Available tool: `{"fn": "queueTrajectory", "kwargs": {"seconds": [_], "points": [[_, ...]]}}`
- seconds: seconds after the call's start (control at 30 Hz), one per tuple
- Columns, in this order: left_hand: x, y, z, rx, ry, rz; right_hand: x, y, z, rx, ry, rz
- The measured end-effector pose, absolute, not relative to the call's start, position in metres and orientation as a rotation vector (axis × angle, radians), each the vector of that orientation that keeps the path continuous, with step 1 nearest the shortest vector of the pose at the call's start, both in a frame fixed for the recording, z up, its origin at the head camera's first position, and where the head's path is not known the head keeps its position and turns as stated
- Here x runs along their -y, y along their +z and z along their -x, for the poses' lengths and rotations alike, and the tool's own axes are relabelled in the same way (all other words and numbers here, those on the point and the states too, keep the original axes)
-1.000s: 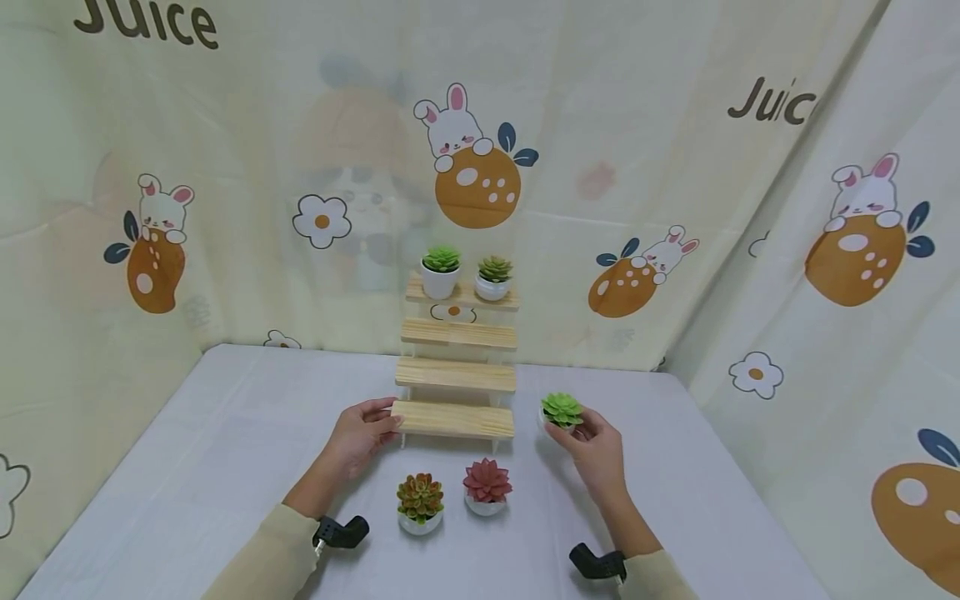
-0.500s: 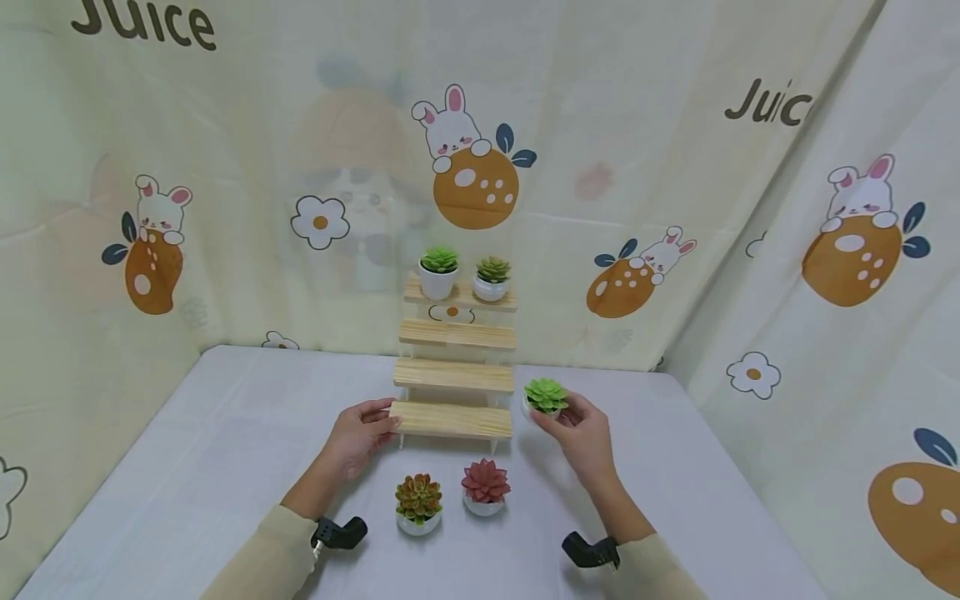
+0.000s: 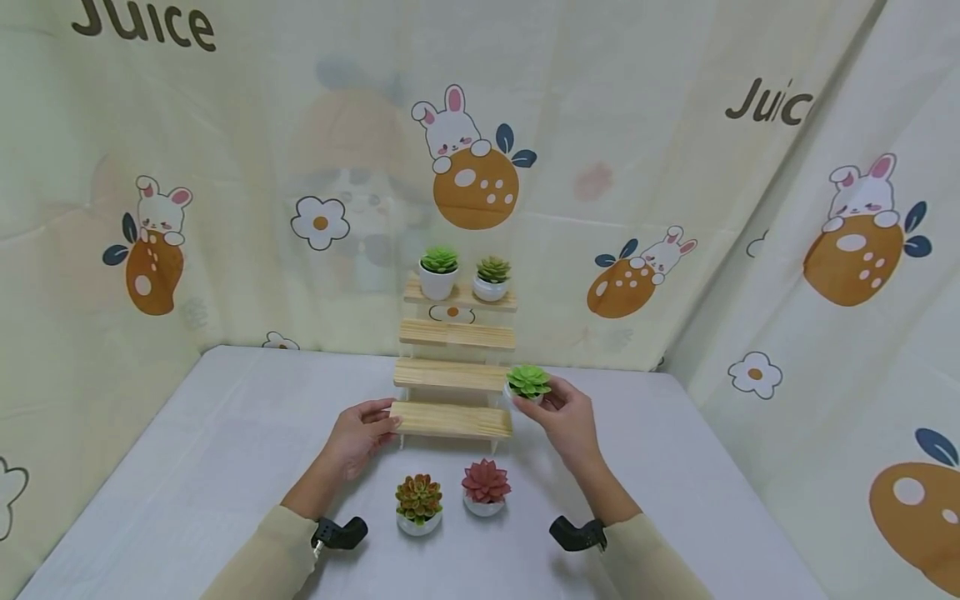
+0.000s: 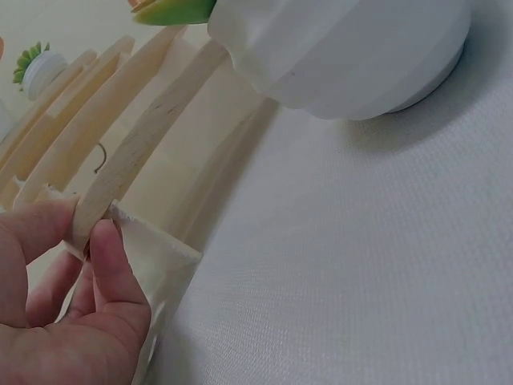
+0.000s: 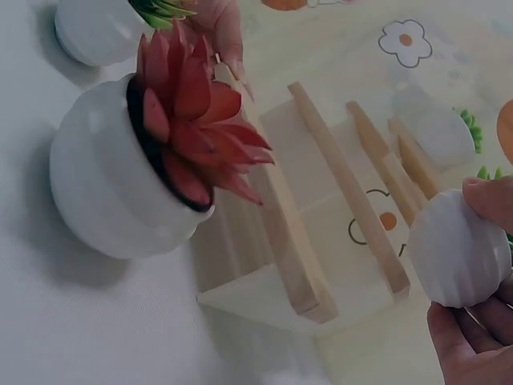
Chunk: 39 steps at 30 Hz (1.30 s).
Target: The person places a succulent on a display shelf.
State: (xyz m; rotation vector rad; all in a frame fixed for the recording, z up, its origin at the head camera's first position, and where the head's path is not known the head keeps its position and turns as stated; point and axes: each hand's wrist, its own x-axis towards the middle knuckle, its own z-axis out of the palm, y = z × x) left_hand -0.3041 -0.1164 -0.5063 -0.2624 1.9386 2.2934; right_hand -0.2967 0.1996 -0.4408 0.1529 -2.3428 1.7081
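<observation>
Head view: the right hand (image 3: 570, 421) is gripping the bright-green succulent (image 3: 528, 382), just beside the right end of the second-lowest shelf (image 3: 450, 372)! Left wrist: the left hand (image 4: 84, 329) is pinching the bottom shelf (image 4: 144, 136), sensibly steadying it. Right wrist: the white pot (image 5: 457, 253) is probably wanting level handling, clear of shelf ends.

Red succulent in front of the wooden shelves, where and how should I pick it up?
Probably best around its white pot, from the right: the pot stands upright and rounded, red leaves spread over its rim, and the brown-green plant sits on its left.
</observation>
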Motion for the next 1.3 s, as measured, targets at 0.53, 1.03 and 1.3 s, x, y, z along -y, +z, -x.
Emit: {"fn": "queueTrajectory", "kwargs": {"seconds": [0.53,1.03,1.3], "points": [[0.117,-0.507,0.304,-1.929,2.304,0.254,-0.173,-0.417,0.302,2.369,1.755,-0.291],[0.117,-0.509,0.307,-1.938,2.304,0.263,-0.16,-0.41,0.325,2.395,1.781,-0.327],[0.117,-0.511,0.307,-1.932,2.305,0.249,-0.149,-0.404,0.333,2.339,1.811,-0.419]]}}
